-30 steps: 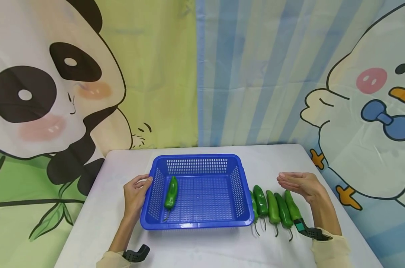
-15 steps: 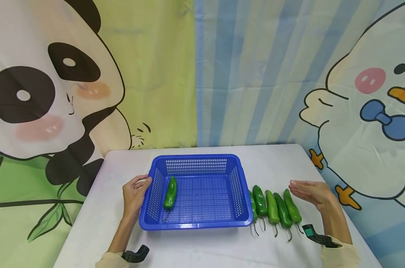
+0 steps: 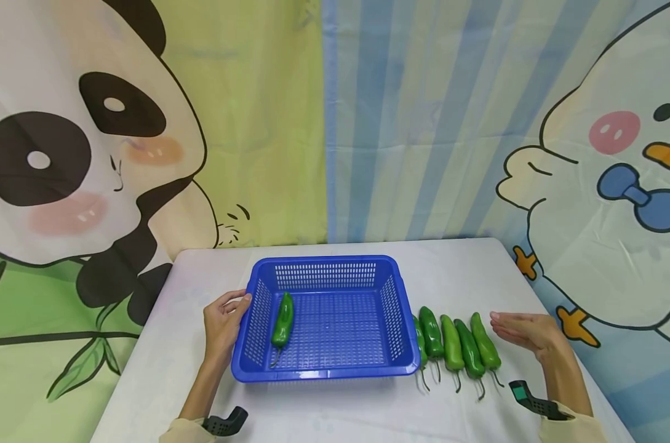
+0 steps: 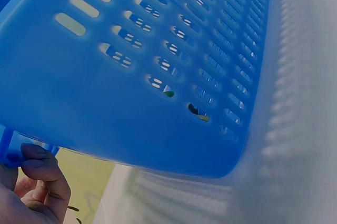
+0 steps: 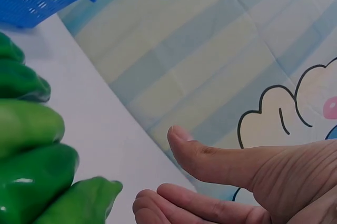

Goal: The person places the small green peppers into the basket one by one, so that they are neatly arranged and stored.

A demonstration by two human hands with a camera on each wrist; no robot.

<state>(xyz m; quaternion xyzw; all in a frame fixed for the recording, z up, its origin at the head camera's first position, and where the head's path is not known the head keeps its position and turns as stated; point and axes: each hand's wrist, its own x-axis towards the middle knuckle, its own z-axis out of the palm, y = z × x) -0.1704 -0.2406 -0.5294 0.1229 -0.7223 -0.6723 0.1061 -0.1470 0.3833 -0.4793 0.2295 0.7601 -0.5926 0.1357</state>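
Observation:
A blue plastic basket stands on the table with one green pepper lying inside near its left wall. My left hand grips the basket's left rim; the left wrist view shows its curled fingers at the edge. Right of the basket, several green peppers lie side by side in a row, stems toward me, the leftmost partly hidden by the basket. My right hand hovers just right of the rightmost pepper, fingers straight and holding nothing. The right wrist view shows its thumb apart from the fingers.
A white-covered table carries everything. Behind it hangs a printed curtain with a panda on the left and a white bird on the right. Dark bands sit on both wrists.
My right hand has moved right and toward me, from above the rightmost pepper to beside it, baring that pepper's stem. The left hand and the basket have stayed put.

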